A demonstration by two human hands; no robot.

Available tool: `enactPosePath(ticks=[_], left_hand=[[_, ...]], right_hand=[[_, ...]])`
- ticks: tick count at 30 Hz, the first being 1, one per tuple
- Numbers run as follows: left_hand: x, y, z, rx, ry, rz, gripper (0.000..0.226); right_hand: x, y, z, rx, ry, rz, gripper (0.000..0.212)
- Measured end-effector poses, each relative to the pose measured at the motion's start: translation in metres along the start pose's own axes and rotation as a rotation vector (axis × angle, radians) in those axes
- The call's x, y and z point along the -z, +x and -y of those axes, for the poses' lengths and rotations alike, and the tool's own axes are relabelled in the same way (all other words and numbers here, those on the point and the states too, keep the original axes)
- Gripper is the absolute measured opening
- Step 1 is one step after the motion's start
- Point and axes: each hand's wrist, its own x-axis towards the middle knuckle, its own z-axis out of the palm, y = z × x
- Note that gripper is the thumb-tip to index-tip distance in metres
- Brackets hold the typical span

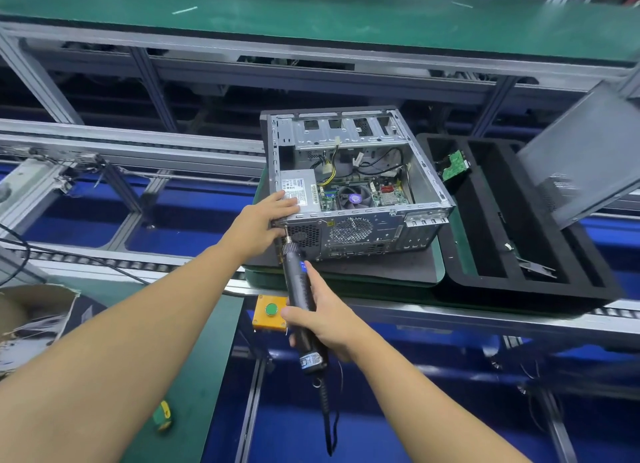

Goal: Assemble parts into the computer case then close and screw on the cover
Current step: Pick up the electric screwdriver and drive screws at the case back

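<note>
An open metal computer case (429,175) lies on its side on a grey mat, with its power supply (301,189), fan and motherboard showing inside. My left hand (266,220) grips the case's near left corner, fingers over the top edge by the power supply. My right hand (322,317) holds a black electric screwdriver (299,289), whose bit touches the rear panel at that same corner. The grey side cover (581,154) leans tilted at the right.
A black foam tray (533,289) to the right of the case holds a green circuit board (455,166) and a small bracket. A yellow box with a green button (270,311) sits on the conveyor rail. A torn cardboard box (31,320) is at the left.
</note>
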Motion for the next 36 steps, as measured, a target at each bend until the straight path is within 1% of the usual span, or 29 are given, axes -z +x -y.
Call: enactPosePath(ticks=[4, 13, 21, 23, 26, 29, 31, 33, 34, 36], left_hand=[[0.001, 0.001, -0.001, -0.005, 0.018, 0.004, 0.061], [0.002, 0.0, 0.0, -0.019, 0.044, 0.003, 0.059], [0.003, 0.0, -0.001, -0.005, 0.041, 0.019, 0.059], [0.005, 0.0, -0.001, -0.005, 0.021, 0.025, 0.058], [0.008, 0.001, 0.0, -0.02, 0.018, 0.039, 0.053], [0.011, 0.003, -0.002, -0.045, 0.048, 0.04, 0.044], [0.013, 0.004, -0.009, -0.106, 0.089, -0.014, 0.032], [0.011, 0.007, -0.021, -0.189, 0.132, -0.128, 0.02], [0.009, 0.01, -0.029, -0.203, 0.135, -0.183, 0.014], [0.002, 0.017, -0.048, -0.15, 0.094, -0.229, 0.012]], right_hand=[[-0.006, -0.003, 0.007, 0.01, 0.073, 0.021, 0.086], [-0.006, -0.001, 0.008, -0.055, 0.107, -0.009, 0.104], [-0.006, -0.003, 0.009, -0.053, 0.064, -0.017, 0.105], [-0.003, -0.004, 0.008, -0.044, 0.022, -0.03, 0.106], [0.006, -0.008, 0.003, -0.037, -0.018, -0.041, 0.108], [0.021, -0.015, 0.002, -0.019, -0.048, -0.056, 0.106], [0.032, -0.02, 0.006, 0.004, -0.032, -0.065, 0.104], [0.042, -0.024, 0.013, 0.034, -0.007, -0.072, 0.102], [0.047, -0.027, 0.017, 0.05, -0.005, -0.079, 0.101], [0.058, -0.032, 0.025, 0.08, -0.006, -0.09, 0.098]])
